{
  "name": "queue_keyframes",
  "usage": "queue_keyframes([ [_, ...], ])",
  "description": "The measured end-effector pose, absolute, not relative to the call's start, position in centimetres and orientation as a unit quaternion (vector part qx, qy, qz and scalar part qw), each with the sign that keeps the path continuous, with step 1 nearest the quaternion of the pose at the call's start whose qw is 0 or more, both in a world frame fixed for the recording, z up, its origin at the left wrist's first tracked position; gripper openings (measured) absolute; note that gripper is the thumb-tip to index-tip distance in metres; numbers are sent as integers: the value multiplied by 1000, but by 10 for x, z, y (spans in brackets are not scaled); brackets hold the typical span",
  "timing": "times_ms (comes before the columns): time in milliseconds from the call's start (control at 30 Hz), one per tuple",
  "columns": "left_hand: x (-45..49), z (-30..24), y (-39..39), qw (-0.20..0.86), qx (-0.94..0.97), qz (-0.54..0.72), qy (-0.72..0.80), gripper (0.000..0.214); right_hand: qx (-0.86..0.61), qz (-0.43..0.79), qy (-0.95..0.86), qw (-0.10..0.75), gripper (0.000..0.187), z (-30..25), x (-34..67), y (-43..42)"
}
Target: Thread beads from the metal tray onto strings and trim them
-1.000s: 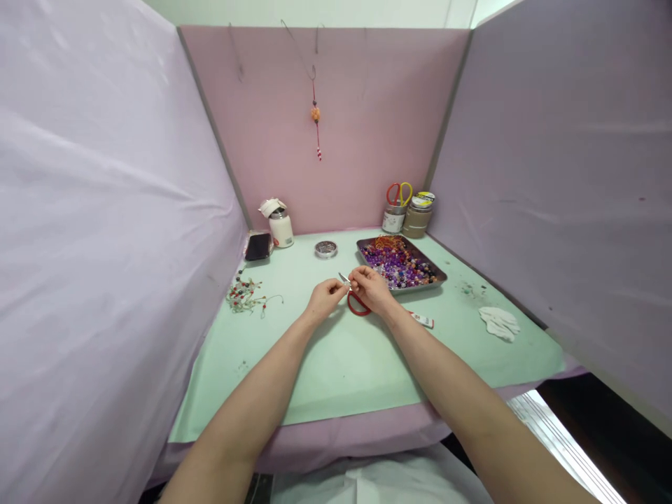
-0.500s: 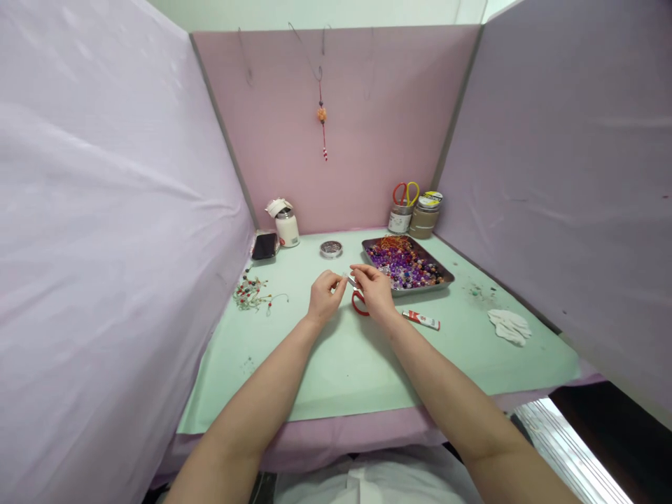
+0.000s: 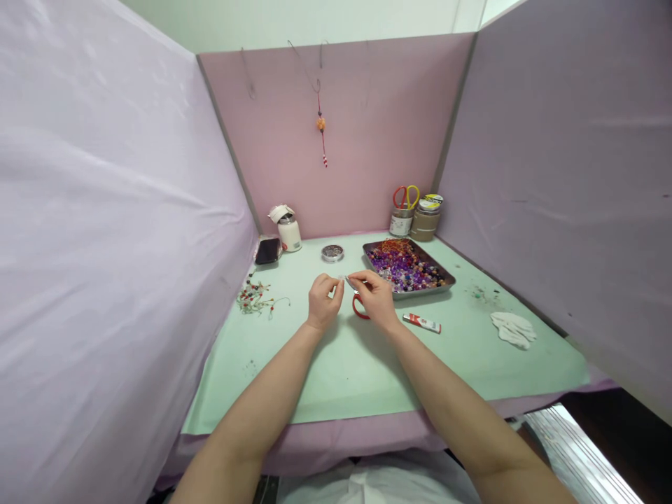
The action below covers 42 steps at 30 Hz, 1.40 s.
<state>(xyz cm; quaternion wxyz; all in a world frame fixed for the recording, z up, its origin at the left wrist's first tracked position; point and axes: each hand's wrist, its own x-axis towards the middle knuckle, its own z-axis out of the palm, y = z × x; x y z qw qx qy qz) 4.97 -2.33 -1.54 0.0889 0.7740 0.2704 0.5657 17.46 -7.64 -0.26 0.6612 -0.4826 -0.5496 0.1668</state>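
Note:
Over the middle of the table, my left hand [image 3: 324, 301] has its thumb and fingertips pinched together. A tiny pale bit shows at the fingertips, too small to name. Just to the right, my right hand [image 3: 374, 297] is closed on red-handled scissors [image 3: 358, 308]. One red loop shows below the palm, and a short length of silvery metal juts toward my left fingertips. Most of the scissors is hidden by my right hand. Behind that hand, a metal tray [image 3: 423, 295] holds many purple, orange and dark beads.
A red and white tube-like item [image 3: 422, 323] lies right of my right hand, with white gloves [image 3: 513, 329] farther right. Strung beads [image 3: 255, 297] lie left. At the back are a round dish [image 3: 332, 253], phone [image 3: 268, 250], white jar [image 3: 290, 234] and brown jar [image 3: 425, 224].
The view has tilted slightly, so the scene sits lower. My hands stay close together; the silvery metal by my right fingertips has turned and shows less.

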Motion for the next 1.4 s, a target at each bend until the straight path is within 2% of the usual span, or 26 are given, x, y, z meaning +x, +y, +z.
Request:
queue_keyframes([
  [167, 50, -16, -26, 57, 779, 569, 257, 17, -501, 194, -496, 682, 17, -4, 172, -77],
  [533, 50, -14, -27, 36, 783, 569, 249, 18, -555, 41, -563, 611, 9, -1, 171, -81],
  [1400, 50, -18, -26, 19, 800, 547, 246, 18, -570, 15, -578, 584, 11, -4, 173, -79],
])
